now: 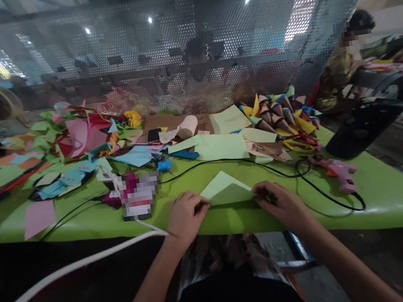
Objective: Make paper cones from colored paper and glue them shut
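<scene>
A pale green sheet of paper (226, 188), folded into a triangle with its peak pointing away from me, is held just over the front of the green table. My left hand (189, 214) pinches its left corner between thumb and fingers. At the opposite corner, my right hand (278, 202) is closed in a similar pinch. Beyond the triangle lie flat light green sheets (221, 146), and a black cable crosses between them and my hands.
A pink glue gun (343, 172) with a looped cable lies on the right. Paper cones (274, 110), scissors (301, 143) and a dark tumbler (361, 129) stand behind it. Coloured paper scraps (81, 136) pile up at left. A white cable (71, 266) runs past my left wrist.
</scene>
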`<state>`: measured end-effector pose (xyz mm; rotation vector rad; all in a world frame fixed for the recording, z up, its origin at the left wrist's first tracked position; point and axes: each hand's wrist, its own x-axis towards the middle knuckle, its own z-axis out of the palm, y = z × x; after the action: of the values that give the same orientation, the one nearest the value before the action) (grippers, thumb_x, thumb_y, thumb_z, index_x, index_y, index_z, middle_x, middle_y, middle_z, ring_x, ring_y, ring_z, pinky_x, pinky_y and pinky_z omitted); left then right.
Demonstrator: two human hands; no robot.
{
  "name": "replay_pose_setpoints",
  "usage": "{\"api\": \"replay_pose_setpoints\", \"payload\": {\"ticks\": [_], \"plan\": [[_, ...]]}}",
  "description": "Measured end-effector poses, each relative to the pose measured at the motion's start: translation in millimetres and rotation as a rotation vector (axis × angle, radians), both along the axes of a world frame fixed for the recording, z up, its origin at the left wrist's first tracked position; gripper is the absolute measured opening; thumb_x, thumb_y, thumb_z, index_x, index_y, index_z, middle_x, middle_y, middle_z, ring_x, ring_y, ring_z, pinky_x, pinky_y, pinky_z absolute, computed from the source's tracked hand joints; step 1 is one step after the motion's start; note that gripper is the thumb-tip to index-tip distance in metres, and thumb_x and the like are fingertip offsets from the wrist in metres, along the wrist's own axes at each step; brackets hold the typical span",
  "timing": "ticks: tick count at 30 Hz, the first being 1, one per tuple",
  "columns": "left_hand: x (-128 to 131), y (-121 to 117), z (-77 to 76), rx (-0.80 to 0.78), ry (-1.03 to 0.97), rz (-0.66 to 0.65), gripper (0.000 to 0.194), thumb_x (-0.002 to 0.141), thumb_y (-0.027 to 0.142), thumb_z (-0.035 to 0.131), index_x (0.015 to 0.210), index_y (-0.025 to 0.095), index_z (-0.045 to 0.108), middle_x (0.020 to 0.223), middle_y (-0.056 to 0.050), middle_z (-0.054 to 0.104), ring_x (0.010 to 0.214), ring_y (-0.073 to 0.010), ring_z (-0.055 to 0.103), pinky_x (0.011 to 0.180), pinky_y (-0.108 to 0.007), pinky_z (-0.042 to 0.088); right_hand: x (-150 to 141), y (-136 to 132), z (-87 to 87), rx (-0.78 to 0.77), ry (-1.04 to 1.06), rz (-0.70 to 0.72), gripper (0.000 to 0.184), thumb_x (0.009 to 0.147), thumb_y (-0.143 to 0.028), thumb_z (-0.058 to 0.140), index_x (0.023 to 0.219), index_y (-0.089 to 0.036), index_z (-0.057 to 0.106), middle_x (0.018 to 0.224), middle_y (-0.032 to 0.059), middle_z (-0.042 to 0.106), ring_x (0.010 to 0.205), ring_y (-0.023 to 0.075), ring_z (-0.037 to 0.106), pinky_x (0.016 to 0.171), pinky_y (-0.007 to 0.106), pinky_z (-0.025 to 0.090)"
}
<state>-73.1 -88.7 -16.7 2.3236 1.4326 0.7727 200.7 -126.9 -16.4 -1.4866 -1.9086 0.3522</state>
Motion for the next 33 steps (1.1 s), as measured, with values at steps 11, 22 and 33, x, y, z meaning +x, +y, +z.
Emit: {"api": "replay_pose_setpoints", "payload": {"ticks": [11, 22, 33], "plan": [[20, 12, 14.1, -0.106, 0.162, 0.220, 0.012, 0.091, 0.025, 0.061, 0.102, 0.022, 0.061, 0.090, -0.003, 0.071, 0.090, -0.0216, 0.064, 0.076, -0.030, 0.042, -9, 27, -7.6, 0.025, -0.151, -0.131, 0.020, 0.087, -0.029, 0.053, 0.103, -0.023, 0.062, 0.081, 0.0027, 0.069, 0.077, 0.0226, 0.064, 0.065, 0.031, 0.044], [30, 14, 13.3, 0.123, 0.377, 0.221, 0.012, 0.094, 0.027, 0.055, 0.100, 0.021, 0.063, 0.100, -0.006, 0.064, 0.096, -0.0240, 0.061, 0.077, -0.033, 0.043, -17, 25, -9.2, 0.125, -0.364, -0.137, 0.018, 0.088, -0.018, 0.052, 0.104, -0.023, 0.059, 0.096, 0.0059, 0.068, 0.092, 0.0241, 0.064, 0.077, 0.034, 0.046], [42, 27, 22.9, -0.191, 0.219, 0.224, 0.037, 0.082, 0.045, 0.068, 0.104, 0.017, 0.063, 0.098, -0.011, 0.074, 0.094, -0.0292, 0.068, 0.077, -0.033, 0.044, -12, 27, -15.3, 0.181, -0.356, -0.121, 0.015, 0.088, -0.021, 0.055, 0.101, -0.024, 0.063, 0.095, 0.0067, 0.066, 0.092, 0.0260, 0.062, 0.079, 0.038, 0.047]]}}
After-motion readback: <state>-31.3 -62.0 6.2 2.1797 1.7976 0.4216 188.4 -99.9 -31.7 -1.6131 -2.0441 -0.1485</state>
